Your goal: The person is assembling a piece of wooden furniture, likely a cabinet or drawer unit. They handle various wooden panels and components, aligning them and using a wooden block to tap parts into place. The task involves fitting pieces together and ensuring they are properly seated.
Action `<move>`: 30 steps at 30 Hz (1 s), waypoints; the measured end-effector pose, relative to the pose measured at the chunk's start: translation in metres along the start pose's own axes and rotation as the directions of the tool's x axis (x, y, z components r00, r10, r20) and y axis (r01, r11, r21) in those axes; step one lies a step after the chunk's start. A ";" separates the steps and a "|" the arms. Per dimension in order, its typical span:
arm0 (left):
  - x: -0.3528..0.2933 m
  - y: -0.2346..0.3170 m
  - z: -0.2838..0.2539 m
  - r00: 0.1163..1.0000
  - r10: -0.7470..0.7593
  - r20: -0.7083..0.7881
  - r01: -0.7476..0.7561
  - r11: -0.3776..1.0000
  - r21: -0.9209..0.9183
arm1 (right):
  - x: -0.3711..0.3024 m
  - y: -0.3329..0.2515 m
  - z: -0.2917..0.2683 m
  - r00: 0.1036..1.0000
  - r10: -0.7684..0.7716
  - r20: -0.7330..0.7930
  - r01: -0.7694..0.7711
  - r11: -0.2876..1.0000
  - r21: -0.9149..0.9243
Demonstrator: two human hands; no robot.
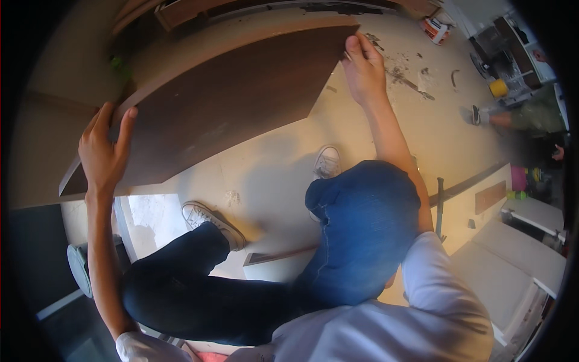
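Note:
A long dark-brown wooden board [235, 99] is held up in front of me, tilted, its lighter edge uppermost. My left hand [104, 148] grips its left end, thumb on the dark face and fingers over the top edge. At the upper right corner, my right hand [365, 71] closes on the same board, thumb on top; its other fingers are partly hidden behind the end. The lower edge hangs above the floor, beyond my white shoes [212, 223]. Whatever lies behind the board is mostly hidden.
Debris and dark scraps [403, 75] litter the floor past my right hand. A white and red bag [435, 30] stands at the far right. Another person's leg [518, 119] shows on the right. Near my right knee lies a hammer-like tool [440, 205]; white panels [506, 259] are close by.

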State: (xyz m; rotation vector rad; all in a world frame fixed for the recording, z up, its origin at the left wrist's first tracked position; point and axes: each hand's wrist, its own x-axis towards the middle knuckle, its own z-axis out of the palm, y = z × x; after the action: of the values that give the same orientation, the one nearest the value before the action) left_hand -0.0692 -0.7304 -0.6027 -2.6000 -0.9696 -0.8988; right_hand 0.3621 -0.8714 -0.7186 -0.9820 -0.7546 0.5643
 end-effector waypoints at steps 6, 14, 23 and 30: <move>0.003 0.004 -0.004 0.996 0.085 -0.040 -0.087 0.995 -0.056 | -0.010 0.058 -0.061 0.968 0.153 -0.198 -0.186 0.970 -0.157; -0.036 -0.067 -0.043 0.998 0.064 0.028 -0.067 0.992 0.109 | -0.010 0.070 -0.060 0.982 0.187 0.009 -0.186 0.979 -0.081; -0.124 -0.187 -0.037 0.510 -0.857 0.074 0.550 0.259 -0.794 | -0.033 0.109 -0.030 0.964 0.256 -0.066 -0.262 0.957 -0.122; -0.135 -0.176 0.016 0.438 -0.895 0.084 0.270 0.042 -0.962 | -0.050 0.141 -0.061 0.924 0.358 -0.131 -0.377 0.912 -0.165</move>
State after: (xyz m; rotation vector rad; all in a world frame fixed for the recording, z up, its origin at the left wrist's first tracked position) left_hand -0.2572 -0.6602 -0.6992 -1.8354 -1.8562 -3.0903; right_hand 0.3664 -0.8756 -0.8802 -1.3330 -0.5414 0.7750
